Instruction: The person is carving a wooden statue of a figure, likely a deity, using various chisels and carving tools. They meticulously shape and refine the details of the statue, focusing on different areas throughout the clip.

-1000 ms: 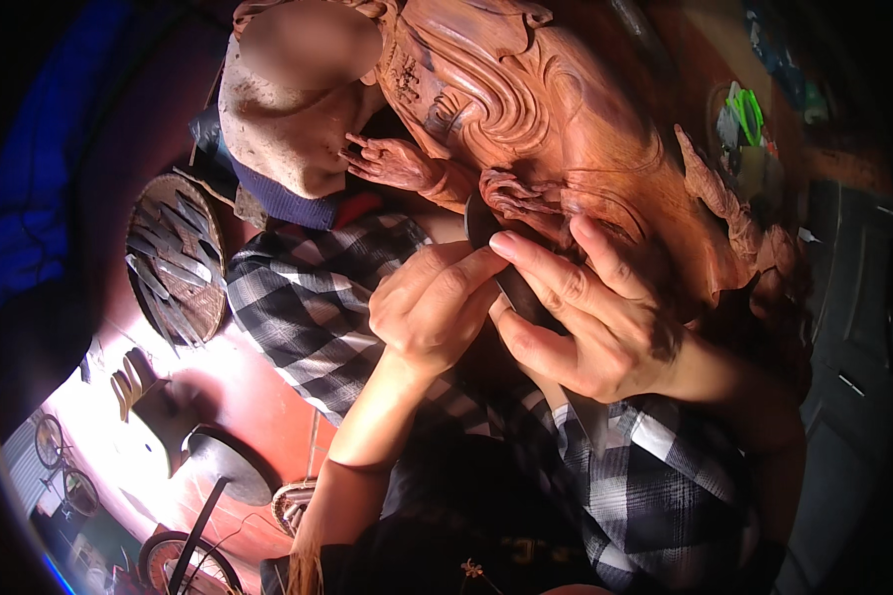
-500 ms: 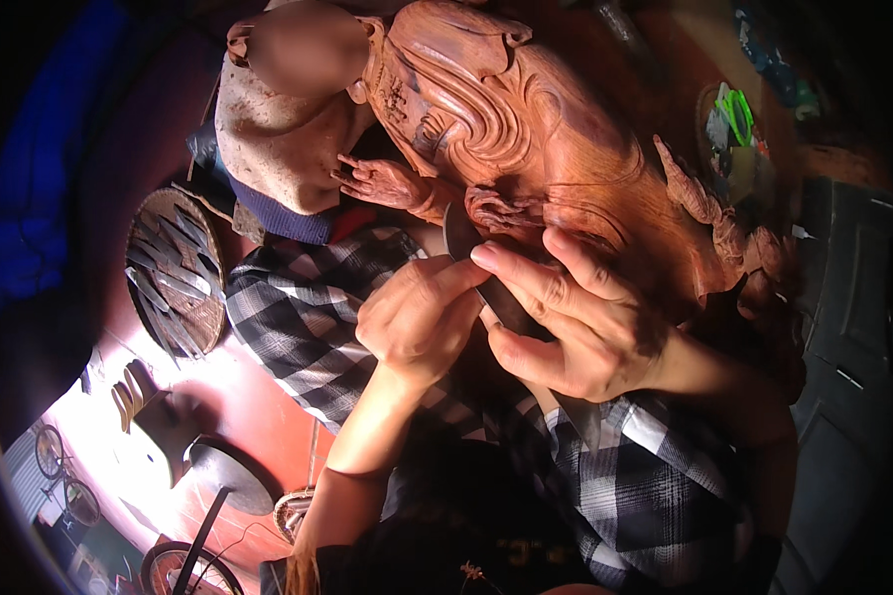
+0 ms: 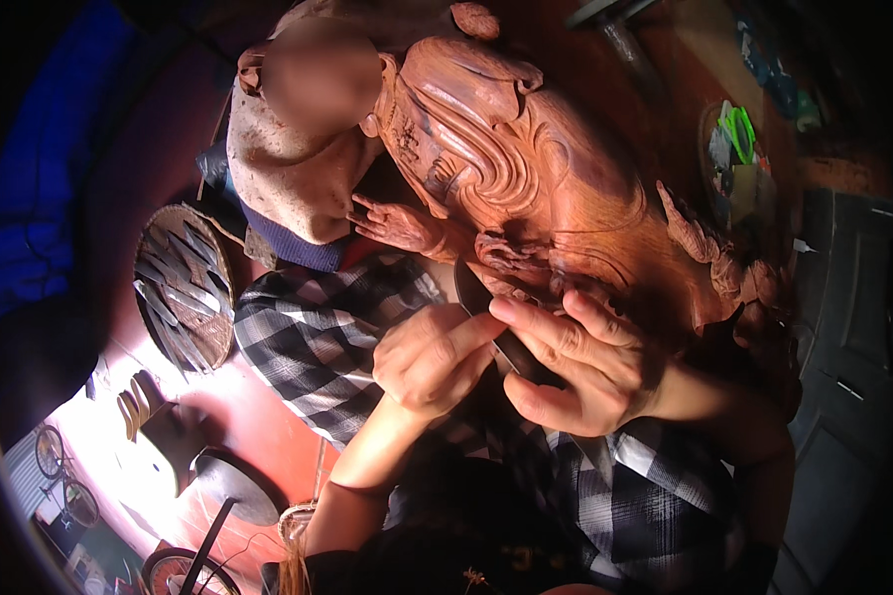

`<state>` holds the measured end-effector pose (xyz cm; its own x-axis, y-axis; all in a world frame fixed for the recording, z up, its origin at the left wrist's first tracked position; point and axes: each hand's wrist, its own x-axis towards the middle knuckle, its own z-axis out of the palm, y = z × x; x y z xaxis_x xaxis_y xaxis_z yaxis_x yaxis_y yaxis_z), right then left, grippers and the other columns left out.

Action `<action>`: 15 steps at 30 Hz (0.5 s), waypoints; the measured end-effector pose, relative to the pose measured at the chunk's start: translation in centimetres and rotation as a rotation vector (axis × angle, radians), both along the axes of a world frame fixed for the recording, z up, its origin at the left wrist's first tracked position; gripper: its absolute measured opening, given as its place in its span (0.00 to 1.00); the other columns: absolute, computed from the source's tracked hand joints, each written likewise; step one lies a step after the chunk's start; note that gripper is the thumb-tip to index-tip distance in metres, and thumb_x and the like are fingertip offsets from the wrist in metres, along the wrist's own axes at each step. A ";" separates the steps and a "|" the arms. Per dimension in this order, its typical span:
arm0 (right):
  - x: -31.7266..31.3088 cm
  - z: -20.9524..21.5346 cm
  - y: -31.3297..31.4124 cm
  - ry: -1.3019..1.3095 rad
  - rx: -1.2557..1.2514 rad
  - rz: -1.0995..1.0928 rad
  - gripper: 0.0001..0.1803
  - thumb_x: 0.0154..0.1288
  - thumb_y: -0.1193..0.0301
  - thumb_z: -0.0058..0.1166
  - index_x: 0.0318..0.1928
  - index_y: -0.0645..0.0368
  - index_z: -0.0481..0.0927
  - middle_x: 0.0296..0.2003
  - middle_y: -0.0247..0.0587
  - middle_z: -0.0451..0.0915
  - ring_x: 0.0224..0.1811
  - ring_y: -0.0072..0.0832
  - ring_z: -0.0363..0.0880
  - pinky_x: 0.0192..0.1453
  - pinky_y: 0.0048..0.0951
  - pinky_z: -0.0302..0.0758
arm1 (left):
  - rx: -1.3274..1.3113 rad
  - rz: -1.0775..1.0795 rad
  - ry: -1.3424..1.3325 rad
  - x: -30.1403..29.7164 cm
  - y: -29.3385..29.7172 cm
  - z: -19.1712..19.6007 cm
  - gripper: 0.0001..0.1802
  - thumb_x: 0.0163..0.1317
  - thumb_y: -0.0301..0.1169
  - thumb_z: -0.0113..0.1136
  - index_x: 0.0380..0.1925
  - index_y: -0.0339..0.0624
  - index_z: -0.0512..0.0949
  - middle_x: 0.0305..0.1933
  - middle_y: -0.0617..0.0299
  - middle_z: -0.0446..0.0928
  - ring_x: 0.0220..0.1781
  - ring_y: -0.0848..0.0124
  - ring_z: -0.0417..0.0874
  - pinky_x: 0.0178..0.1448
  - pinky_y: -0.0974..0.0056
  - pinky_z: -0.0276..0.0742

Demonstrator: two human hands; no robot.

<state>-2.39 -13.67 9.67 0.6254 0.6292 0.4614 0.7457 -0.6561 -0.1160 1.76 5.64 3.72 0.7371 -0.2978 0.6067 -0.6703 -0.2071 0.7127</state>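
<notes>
Chisel (image 3: 496, 327) blade rests against the carved wooden statue (image 3: 566, 198) at 12 o'clock from both hands, over the checkered lap. Left hand (image 3: 432, 357) is clamped around the shaft; right hand (image 3: 590, 372) pinches it near the tip. Judged risk: slipping could gouge fine relief or cut fingers.

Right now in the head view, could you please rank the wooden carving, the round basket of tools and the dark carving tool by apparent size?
1. wooden carving, clearly largest.
2. round basket of tools.
3. dark carving tool, mostly hidden by the left hand and right hand, so its full size is unsure.
</notes>
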 end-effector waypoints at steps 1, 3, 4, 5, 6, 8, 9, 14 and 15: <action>0.1 -0.2 -0.1 -0.044 0.018 0.001 0.09 0.73 0.68 0.48 0.33 0.55 0.76 0.42 0.54 0.88 0.64 0.39 0.82 0.78 0.46 0.65 | -0.018 -0.012 -0.020 -0.1 0.0 0.0 0.19 0.44 0.22 0.76 0.40 0.38 0.86 0.28 0.60 0.81 0.27 0.66 0.83 0.30 0.65 0.79; 0.4 -0.1 0.0 -0.040 0.055 -0.032 0.10 0.74 0.68 0.48 0.33 0.55 0.76 0.42 0.54 0.88 0.64 0.38 0.81 0.78 0.47 0.64 | -0.047 0.005 -0.068 0.4 -0.4 -0.1 0.19 0.44 0.22 0.76 0.41 0.37 0.87 0.28 0.60 0.81 0.27 0.66 0.83 0.30 0.65 0.79; 0.5 -0.2 0.1 -0.035 0.073 -0.049 0.10 0.74 0.68 0.48 0.34 0.55 0.77 0.42 0.54 0.88 0.64 0.38 0.81 0.78 0.47 0.64 | -0.061 0.013 -0.090 0.6 -0.7 -0.1 0.20 0.44 0.22 0.76 0.41 0.37 0.87 0.28 0.60 0.80 0.27 0.66 0.83 0.29 0.65 0.79; 0.5 -0.3 0.2 -0.020 0.090 -0.061 0.10 0.74 0.68 0.48 0.35 0.56 0.78 0.41 0.54 0.88 0.64 0.39 0.82 0.78 0.49 0.63 | -0.067 0.012 -0.101 0.9 -0.8 0.0 0.20 0.43 0.22 0.76 0.41 0.37 0.87 0.28 0.61 0.80 0.27 0.67 0.84 0.29 0.66 0.79; 0.6 -0.3 0.2 -0.020 0.090 -0.067 0.09 0.74 0.68 0.49 0.35 0.56 0.78 0.41 0.54 0.88 0.63 0.39 0.82 0.78 0.49 0.63 | -0.053 0.017 -0.107 1.1 -0.8 0.0 0.20 0.44 0.22 0.76 0.41 0.37 0.87 0.28 0.61 0.81 0.27 0.67 0.84 0.29 0.66 0.79; 0.6 -0.3 0.3 -0.020 0.089 -0.079 0.08 0.72 0.69 0.51 0.35 0.57 0.79 0.41 0.55 0.88 0.63 0.41 0.82 0.78 0.51 0.63 | -0.024 0.024 -0.118 1.3 -0.8 0.1 0.19 0.44 0.22 0.76 0.41 0.37 0.87 0.28 0.61 0.81 0.27 0.67 0.84 0.29 0.66 0.79; 0.8 -0.2 0.2 0.022 0.118 -0.066 0.08 0.72 0.69 0.52 0.35 0.57 0.79 0.40 0.54 0.88 0.63 0.41 0.82 0.78 0.52 0.63 | -0.025 0.024 -0.106 1.4 -0.8 0.1 0.19 0.45 0.22 0.76 0.41 0.38 0.87 0.28 0.61 0.81 0.27 0.67 0.84 0.29 0.66 0.79; 1.0 0.1 -0.3 0.166 0.180 -0.069 0.06 0.70 0.72 0.51 0.33 0.50 0.77 0.32 0.45 0.88 0.60 0.39 0.84 0.82 0.58 0.48 | -0.009 0.039 -0.089 1.3 -0.9 -0.1 0.20 0.46 0.22 0.76 0.42 0.40 0.87 0.29 0.60 0.82 0.27 0.67 0.84 0.29 0.67 0.80; 1.0 0.4 -0.2 0.190 0.200 -0.071 0.05 0.69 0.73 0.53 0.33 0.50 0.77 0.32 0.46 0.88 0.61 0.39 0.84 0.81 0.58 0.49 | -0.018 0.055 -0.090 1.1 -1.2 -0.1 0.20 0.46 0.23 0.76 0.43 0.40 0.87 0.29 0.61 0.82 0.27 0.67 0.84 0.29 0.67 0.80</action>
<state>-1.37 -13.91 10.10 0.7517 0.4894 0.4421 0.6514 -0.6559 -0.3815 2.87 4.46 3.63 0.6946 -0.2469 0.6757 -0.7194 -0.2334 0.6542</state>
